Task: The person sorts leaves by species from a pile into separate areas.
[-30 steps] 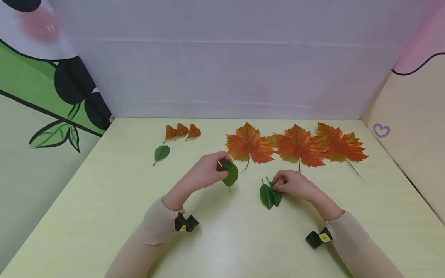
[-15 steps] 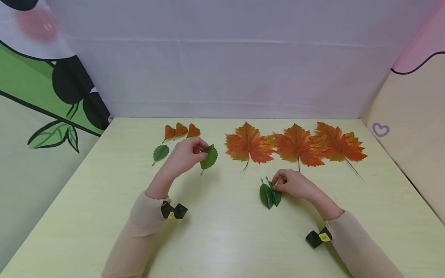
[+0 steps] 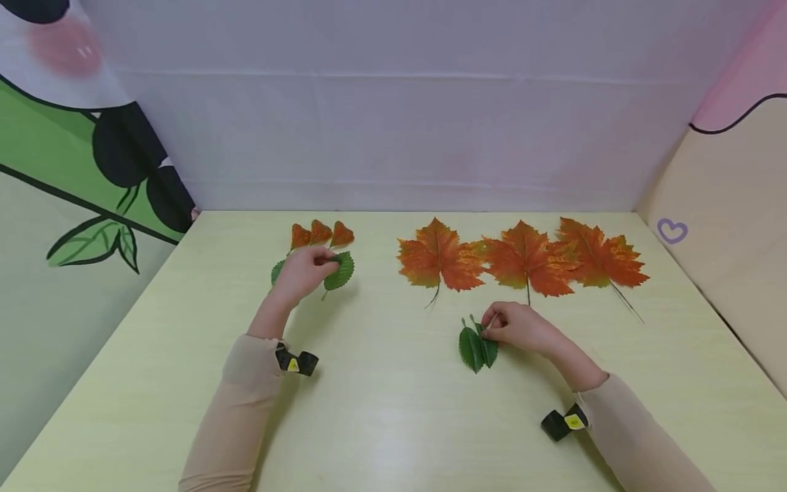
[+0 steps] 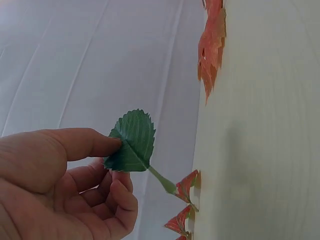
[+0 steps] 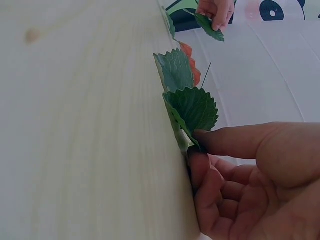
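My left hand [image 3: 302, 275] pinches a green leaf [image 3: 340, 270] between thumb and fingers, held above the table at the left; its short stem points down. The left wrist view shows the same serrated leaf [image 4: 134, 142] clear of the surface. Partly hidden behind that hand lies another green leaf [image 3: 277, 271]. At the centre right, my right hand [image 3: 519, 326] pinches a green leaf [image 3: 489, 350] by its edge, low at the table. Beside it, almost touching, lies a second green leaf [image 3: 471, 348].
Three small orange leaves [image 3: 320, 232] lie in a row at the back left. Farther right, three large orange maple leaves [image 3: 438, 254] line the back of the table [image 3: 393, 410]. A pale cloth wall [image 3: 393, 137] stands behind.
My left hand has carried its green leaf leftward, from near the first maple leaf to just in front of the small orange leaves. My right hand has stayed in place.
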`<state>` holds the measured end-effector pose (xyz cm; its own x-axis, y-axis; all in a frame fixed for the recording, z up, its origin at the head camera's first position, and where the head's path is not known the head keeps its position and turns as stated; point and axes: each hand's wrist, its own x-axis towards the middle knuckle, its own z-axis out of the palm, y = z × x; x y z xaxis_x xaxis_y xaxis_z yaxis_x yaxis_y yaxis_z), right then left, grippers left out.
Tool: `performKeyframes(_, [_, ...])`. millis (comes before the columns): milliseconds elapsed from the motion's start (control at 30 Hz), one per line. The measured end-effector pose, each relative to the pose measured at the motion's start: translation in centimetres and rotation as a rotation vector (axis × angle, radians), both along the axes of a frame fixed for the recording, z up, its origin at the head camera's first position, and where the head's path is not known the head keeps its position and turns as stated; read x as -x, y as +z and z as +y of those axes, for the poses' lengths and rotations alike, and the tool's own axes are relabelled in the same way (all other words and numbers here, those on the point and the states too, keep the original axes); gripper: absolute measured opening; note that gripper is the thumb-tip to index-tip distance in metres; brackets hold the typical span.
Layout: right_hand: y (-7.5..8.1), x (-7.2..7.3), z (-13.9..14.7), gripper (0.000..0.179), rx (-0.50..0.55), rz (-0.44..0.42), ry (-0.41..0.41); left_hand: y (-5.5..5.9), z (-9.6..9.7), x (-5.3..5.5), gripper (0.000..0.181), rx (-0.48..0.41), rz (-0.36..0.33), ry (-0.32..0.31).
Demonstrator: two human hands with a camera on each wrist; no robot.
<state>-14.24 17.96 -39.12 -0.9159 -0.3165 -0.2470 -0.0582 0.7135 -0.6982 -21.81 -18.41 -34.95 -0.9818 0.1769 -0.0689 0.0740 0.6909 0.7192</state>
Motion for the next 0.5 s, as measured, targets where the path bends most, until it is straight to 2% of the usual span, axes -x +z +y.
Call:
performKeyframes(233, [0.0, 0.0, 0.0, 0.013, -0.004, 0.001, -0.001, -0.9, -1.7, 1.0, 0.031, -0.015, -0.023, 0.06])
performKeyframes(400, [0.0, 0.0, 0.0, 0.013, -0.003, -0.004, -0.003, -1.4, -2.9, 1.1, 0.031, 0.079, 0.014, 0.109])
performKeyframes(500, [0.0, 0.0, 0.0, 0.012, -0.003, -0.003, 0.002, -1.6, -3.4, 1.1, 0.031, 0.1, 0.014, 0.143])
